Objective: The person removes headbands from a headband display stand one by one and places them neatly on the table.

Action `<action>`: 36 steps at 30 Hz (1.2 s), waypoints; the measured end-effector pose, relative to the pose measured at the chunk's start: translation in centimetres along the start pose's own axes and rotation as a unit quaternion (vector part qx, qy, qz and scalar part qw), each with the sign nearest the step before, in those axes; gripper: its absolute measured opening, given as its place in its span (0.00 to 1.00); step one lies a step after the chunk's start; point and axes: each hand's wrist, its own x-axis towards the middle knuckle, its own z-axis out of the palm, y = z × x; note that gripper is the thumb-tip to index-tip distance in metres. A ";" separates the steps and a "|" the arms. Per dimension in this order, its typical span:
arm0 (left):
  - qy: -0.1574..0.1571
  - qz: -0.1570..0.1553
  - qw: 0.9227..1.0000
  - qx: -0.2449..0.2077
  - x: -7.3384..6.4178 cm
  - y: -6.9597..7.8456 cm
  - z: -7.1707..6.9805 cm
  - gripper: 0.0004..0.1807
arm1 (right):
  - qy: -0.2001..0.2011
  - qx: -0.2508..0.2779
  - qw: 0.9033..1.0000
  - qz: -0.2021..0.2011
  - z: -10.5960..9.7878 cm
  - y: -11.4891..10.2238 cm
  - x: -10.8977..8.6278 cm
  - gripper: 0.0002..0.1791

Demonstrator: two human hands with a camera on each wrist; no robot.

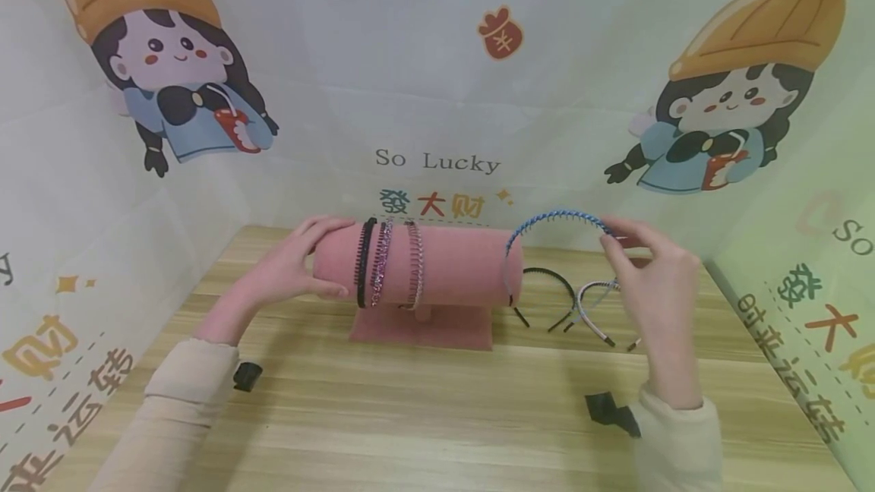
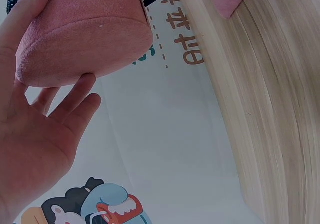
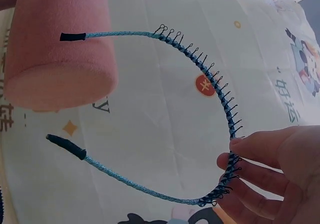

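Observation:
A pink plush cylindrical display stand (image 1: 468, 268) on a flat base stands on the table. My left hand (image 1: 283, 268) grips its left end, thumb on one side and fingers on the other, as the left wrist view also shows. Around the roll sit a black toothed headband (image 1: 364, 268), a glittery purple one (image 1: 380, 268) and a pale braided one (image 1: 418, 268). My right hand (image 1: 652, 279) pinches a blue wrapped headband (image 3: 227, 103) by its curved top, between thumb and fingers. Its dark-tipped ends open toward the roll's right end; contact with the roll cannot be made out.
Behind the right hand, a black headband (image 1: 557, 275) and a white headband (image 1: 584, 298) lie on the wooden table (image 1: 410, 416), partly overlapping. Small black pieces lie near the left sleeve (image 1: 247, 376) and right sleeve (image 1: 683, 439). A printed cloth backdrop (image 1: 383, 82) encloses the back and sides.

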 end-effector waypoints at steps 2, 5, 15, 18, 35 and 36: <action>0.001 0.002 1.000 0.002 0.0 0.0 0.0 0.56 | -0.001 -0.005 1.000 -0.001 -0.1 0.4 0.1 0.11; 0.003 0.003 1.000 0.007 0.0 0.0 0.0 0.56 | 0.006 -0.008 1.000 -0.012 -0.3 1.0 0.1 0.11; 0.005 -0.001 1.000 0.013 0.0 -0.1 0.1 0.56 | -0.002 -0.018 1.000 -0.026 -1.7 2.6 1.0 0.11; 0.004 0.000 1.000 0.012 0.0 -0.1 0.1 0.56 | -0.018 -0.016 0.999 -0.031 -2.3 3.1 1.6 0.11; 0.004 -0.002 1.000 0.014 0.0 -0.2 0.1 0.55 | -0.116 -0.077 0.990 -0.038 -7.0 5.9 7.0 0.15; 0.003 -0.001 1.000 0.013 0.0 -0.2 0.1 0.55 | -0.120 -0.080 0.989 -0.044 -7.3 6.0 7.3 0.15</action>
